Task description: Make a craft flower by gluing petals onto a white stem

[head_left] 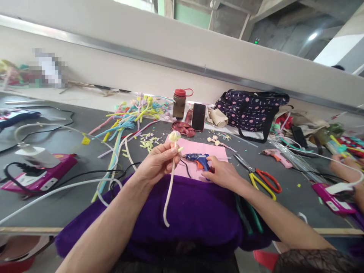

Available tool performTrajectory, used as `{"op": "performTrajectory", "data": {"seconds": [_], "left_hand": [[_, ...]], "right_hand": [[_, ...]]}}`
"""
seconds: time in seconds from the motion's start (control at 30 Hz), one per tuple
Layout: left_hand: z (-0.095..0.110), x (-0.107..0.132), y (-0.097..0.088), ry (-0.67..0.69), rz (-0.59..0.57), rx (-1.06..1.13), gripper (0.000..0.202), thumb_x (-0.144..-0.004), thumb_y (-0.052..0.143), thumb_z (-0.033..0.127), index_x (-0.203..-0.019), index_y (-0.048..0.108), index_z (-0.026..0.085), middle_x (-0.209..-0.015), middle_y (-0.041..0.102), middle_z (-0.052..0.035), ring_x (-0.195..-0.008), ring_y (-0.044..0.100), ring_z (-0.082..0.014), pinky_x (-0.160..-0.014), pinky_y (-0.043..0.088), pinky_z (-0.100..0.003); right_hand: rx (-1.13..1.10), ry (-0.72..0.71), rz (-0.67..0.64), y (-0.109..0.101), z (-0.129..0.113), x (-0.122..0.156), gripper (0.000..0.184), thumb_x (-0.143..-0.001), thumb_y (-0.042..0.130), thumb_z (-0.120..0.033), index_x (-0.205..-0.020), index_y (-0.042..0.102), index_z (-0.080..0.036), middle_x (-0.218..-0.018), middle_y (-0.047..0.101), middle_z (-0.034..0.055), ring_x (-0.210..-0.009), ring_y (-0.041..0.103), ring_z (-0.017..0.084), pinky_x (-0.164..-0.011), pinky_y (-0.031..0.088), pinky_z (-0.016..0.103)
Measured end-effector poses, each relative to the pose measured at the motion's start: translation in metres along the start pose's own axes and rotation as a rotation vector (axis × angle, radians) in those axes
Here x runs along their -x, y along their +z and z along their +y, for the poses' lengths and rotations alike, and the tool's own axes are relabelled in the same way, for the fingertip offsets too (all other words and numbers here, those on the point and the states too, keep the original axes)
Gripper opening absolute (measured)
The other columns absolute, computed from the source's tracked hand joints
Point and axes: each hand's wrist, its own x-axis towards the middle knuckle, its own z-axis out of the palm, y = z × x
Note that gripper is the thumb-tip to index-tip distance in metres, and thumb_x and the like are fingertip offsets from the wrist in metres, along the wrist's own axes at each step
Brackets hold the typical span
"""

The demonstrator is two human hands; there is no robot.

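- The left hand pinches a pale stem just under its yellowish flower head, thumb and fingers narrowed on it. Gripping there probably steadies the head while leaving the petals uncovered.
- The stem's lower end hangs free over the purple cloth on the person's lap, so the flower stands nearly upright, facing the wearer's view.
- The right hand is at the handle of a blue glue gun, its fingers bent about the grip. Whether they squeeze it or merely rest there cannot be told.
- The gun's nozzle points left, towards the flower, which likely keeps the hot tip away from the right hand.
- Under the gun lies a pink sheet, perhaps to spare the desk from drips.
- Cut pieces lie loose near the left hand, presumably for easy picking.
- Finished-looking small flowers sit at the sheet's far edge, apart from the gun.
- Red-and-yellow-handled pliers lie beside the right forearm, handles turned towards the person, which would suit a quick grab.
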Motion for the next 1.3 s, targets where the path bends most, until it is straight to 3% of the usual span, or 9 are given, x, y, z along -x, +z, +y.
{"op": "performTrajectory", "data": {"seconds": [0.13,0.4,0.57,0.63,0.73,0.83,0.9,1.07,1.3], "left_hand": [[0.000,0.001,0.001,-0.014,-0.024,0.006,0.022,-0.070,0.069,0.027,-0.070,0.052,0.014,-0.055,0.055,0.0026,-0.035,0.037,-0.0009,-0.032,0.023,-0.011],[-0.001,0.002,0.003,-0.019,-0.007,0.009,0.021,-0.070,0.069,0.026,-0.070,0.052,0.014,-0.055,0.055,0.0030,-0.034,0.037,-0.0010,-0.031,0.023,-0.011],[-0.002,0.002,0.002,-0.014,-0.021,0.024,0.021,-0.070,0.069,0.026,-0.071,0.052,0.013,-0.057,0.055,0.0023,-0.035,0.038,-0.0012,-0.031,0.024,-0.011],[-0.003,0.002,0.002,-0.015,-0.025,0.010,0.019,-0.072,0.067,0.026,-0.072,0.052,0.013,-0.058,0.056,0.0019,-0.035,0.039,-0.0012,-0.031,0.024,-0.011],[-0.003,0.003,0.002,-0.006,-0.028,0.008,0.018,-0.075,0.065,0.025,-0.073,0.052,0.013,-0.058,0.055,0.0019,-0.035,0.038,-0.0006,-0.032,0.023,-0.011],[-0.001,0.002,0.001,0.023,-0.027,0.047,0.018,-0.075,0.065,0.025,-0.074,0.051,0.014,-0.058,0.053,0.0029,-0.035,0.037,-0.0002,-0.032,0.022,-0.011],[0.001,0.001,0.000,0.037,-0.017,0.059,0.017,-0.075,0.064,0.024,-0.074,0.051,0.014,-0.058,0.053,0.0032,-0.035,0.037,-0.0002,-0.033,0.022,-0.011],[0.001,-0.001,0.000,0.009,-0.009,0.049,0.018,-0.073,0.066,0.024,-0.074,0.052,0.013,-0.057,0.053,0.0025,-0.036,0.037,-0.0005,-0.033,0.023,-0.011],[-0.002,-0.002,-0.002,-0.010,0.020,0.025,0.017,-0.073,0.066,0.024,-0.073,0.052,0.014,-0.057,0.053,0.0025,-0.036,0.037,-0.0005,-0.033,0.025,-0.010]], "right_hand": [[0.031,0.009,0.038,0.004,-0.001,-0.014,0.044,-0.076,0.054,-0.031,-0.119,0.048,-0.022,-0.079,0.070,0.0010,-0.070,0.065,0.021,-0.053,0.032,0.025],[0.042,0.017,0.106,-0.011,0.027,-0.037,0.037,-0.076,0.054,-0.025,-0.114,0.053,-0.023,-0.082,0.070,0.0004,-0.080,0.063,0.020,-0.062,0.039,0.025],[0.008,-0.041,0.171,-0.008,0.013,-0.012,0.032,-0.081,0.052,-0.024,-0.112,0.056,-0.019,-0.109,0.062,0.0102,-0.101,0.056,0.025,-0.081,0.041,0.033],[-0.151,-0.153,0.199,-0.009,-0.007,0.008,0.032,-0.084,0.049,-0.024,-0.115,0.054,-0.019,-0.114,0.059,0.0110,-0.105,0.053,0.025,-0.088,0.040,0.036],[-0.688,-0.236,0.068,-0.017,-0.040,0.027,0.031,-0.086,0.048,-0.023,-0.116,0.051,-0.023,-0.105,0.061,0.0054,-0.089,0.059,0.018,-0.075,0.047,0.030],[-1.171,-0.180,0.047,-0.033,-0.054,0.020,0.026,-0.086,0.050,-0.026,-0.111,0.052,-0.024,-0.094,0.063,0.0020,-0.079,0.060,0.014,-0.063,0.047,0.025],[-1.338,-0.177,0.131,-0.043,-0.048,0.005,0.023,-0.084,0.053,-0.030,-0.107,0.054,-0.024,-0.085,0.063,-0.0004,-0.066,0.059,0.011,-0.053,0.043,0.022],[-1.408,-0.190,0.215,-0.043,-0.010,-0.015,0.021,-0.079,0.058,-0.036,-0.092,0.061,-0.020,-0.068,0.061,-0.0017,-0.048,0.051,0.008,-0.043,0.036,0.021],[-1.343,-0.208,0.036,-0.023,0.005,-0.012,0.025,-0.075,0.060,-0.039,-0.088,0.064,-0.018,-0.064,0.062,-0.0002,-0.047,0.051,0.009,-0.042,0.033,0.021]]}}
